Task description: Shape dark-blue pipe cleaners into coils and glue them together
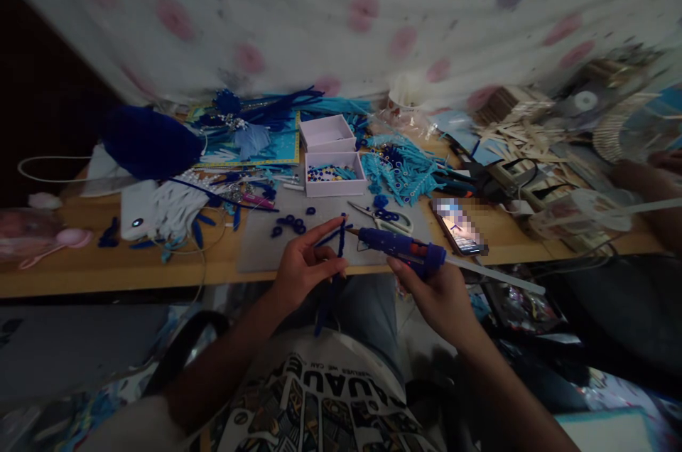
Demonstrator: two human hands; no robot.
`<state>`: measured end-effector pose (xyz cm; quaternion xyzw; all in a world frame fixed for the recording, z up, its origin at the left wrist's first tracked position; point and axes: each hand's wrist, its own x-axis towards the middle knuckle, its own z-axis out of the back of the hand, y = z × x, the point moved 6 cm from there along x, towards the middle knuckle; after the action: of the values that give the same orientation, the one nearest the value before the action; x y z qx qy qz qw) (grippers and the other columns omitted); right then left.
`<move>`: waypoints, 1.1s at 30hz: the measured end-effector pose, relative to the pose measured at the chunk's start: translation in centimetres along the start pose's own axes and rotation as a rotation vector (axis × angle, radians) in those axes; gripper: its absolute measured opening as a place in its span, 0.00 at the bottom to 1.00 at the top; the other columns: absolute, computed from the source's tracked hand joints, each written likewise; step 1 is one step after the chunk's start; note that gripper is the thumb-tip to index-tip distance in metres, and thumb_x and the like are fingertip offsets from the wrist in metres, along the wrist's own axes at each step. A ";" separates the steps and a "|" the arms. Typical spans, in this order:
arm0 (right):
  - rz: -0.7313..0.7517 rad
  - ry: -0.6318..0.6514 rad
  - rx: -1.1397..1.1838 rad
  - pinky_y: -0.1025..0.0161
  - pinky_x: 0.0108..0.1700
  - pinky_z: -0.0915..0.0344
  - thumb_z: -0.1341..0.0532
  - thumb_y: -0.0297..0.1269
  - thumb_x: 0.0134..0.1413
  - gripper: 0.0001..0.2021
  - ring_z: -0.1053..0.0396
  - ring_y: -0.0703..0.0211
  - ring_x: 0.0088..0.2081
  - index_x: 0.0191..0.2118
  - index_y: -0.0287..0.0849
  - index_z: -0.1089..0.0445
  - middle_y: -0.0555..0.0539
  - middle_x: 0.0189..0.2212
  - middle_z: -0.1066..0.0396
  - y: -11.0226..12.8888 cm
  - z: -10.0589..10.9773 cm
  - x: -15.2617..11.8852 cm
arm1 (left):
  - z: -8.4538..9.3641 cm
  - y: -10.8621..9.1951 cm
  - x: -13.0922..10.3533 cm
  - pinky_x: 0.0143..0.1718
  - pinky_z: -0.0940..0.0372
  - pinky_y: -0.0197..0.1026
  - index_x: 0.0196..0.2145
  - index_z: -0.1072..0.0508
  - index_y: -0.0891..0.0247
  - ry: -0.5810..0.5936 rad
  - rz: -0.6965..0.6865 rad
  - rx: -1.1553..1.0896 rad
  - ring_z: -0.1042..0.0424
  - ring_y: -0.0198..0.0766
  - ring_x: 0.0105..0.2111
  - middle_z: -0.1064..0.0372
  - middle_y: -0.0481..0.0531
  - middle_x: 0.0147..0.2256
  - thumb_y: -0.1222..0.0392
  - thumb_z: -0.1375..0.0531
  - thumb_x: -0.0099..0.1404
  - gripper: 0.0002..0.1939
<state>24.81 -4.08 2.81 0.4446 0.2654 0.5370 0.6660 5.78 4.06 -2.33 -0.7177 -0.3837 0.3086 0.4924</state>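
Observation:
My left hand (309,264) pinches a dark blue fuzzy strip (341,242), whose lower end hangs below the table edge. In my right hand (440,296) is a blue glue gun (405,247) with a white glue stick (495,276) sticking out of its back. The gun's nozzle points left, close to the upper part of the strip; whether they touch I cannot tell. Several small dark blue rings (290,223) lie on the grey mat (261,242) beyond my left hand. Scissors (391,221) with pale handles rest just beyond the gun.
A white box (335,185) of beads stands mid-table, its lid (326,132) behind. Light blue pieces (405,171) are heaped to its right, near a phone (458,226). White strips (173,210) and a dark blue bundle (149,141) lie left. Another person's arm (647,189) shows at right.

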 end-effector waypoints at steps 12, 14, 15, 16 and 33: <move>0.022 0.007 0.002 0.59 0.31 0.31 0.37 0.49 0.58 0.14 0.27 0.50 0.31 0.37 0.43 0.24 0.48 0.21 0.30 0.7 -0.1 0.2 | -0.2 -0.1 0.0 0.25 0.34 0.34 0.63 0.32 0.58 0.013 0.004 -0.004 0.27 0.35 0.25 0.21 0.54 0.33 0.60 0.28 0.56 0.38; 0.024 0.004 0.006 0.59 0.31 0.31 0.37 0.50 0.58 0.14 0.27 0.50 0.31 0.36 0.44 0.24 0.48 0.20 0.30 0.8 -0.1 0.3 | -0.2 -0.2 0.0 0.24 0.35 0.34 0.62 0.31 0.58 0.017 0.002 -0.002 0.27 0.34 0.25 0.21 0.55 0.35 0.61 0.28 0.55 0.37; 0.022 0.002 0.003 0.59 0.30 0.31 0.36 0.50 0.58 0.14 0.27 0.50 0.30 0.35 0.44 0.25 0.48 0.20 0.30 0.7 -0.1 0.3 | -0.2 -0.2 0.0 0.24 0.35 0.34 0.61 0.30 0.58 0.019 0.000 -0.003 0.27 0.34 0.24 0.20 0.55 0.35 0.61 0.28 0.55 0.36; 0.019 0.003 -0.003 0.59 0.30 0.31 0.36 0.50 0.57 0.13 0.28 0.51 0.29 0.35 0.44 0.25 0.48 0.20 0.29 0.6 -0.1 0.3 | -0.2 -0.3 0.0 0.23 0.35 0.34 0.61 0.30 0.58 0.021 -0.002 -0.005 0.27 0.34 0.24 0.20 0.55 0.35 0.61 0.28 0.55 0.36; 0.009 0.031 -0.045 0.58 0.31 0.31 0.37 0.50 0.58 0.15 0.27 0.51 0.30 0.36 0.42 0.23 0.48 0.22 0.28 0.4 0.0 -0.2 | 0.0 0.2 0.0 0.25 0.33 0.35 0.62 0.31 0.58 0.008 0.011 -0.025 0.27 0.33 0.25 0.20 0.55 0.37 0.60 0.28 0.55 0.38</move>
<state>24.56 -4.25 3.14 0.4222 0.2615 0.5526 0.6694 5.82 4.00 -2.48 -0.7270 -0.3815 0.3039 0.4833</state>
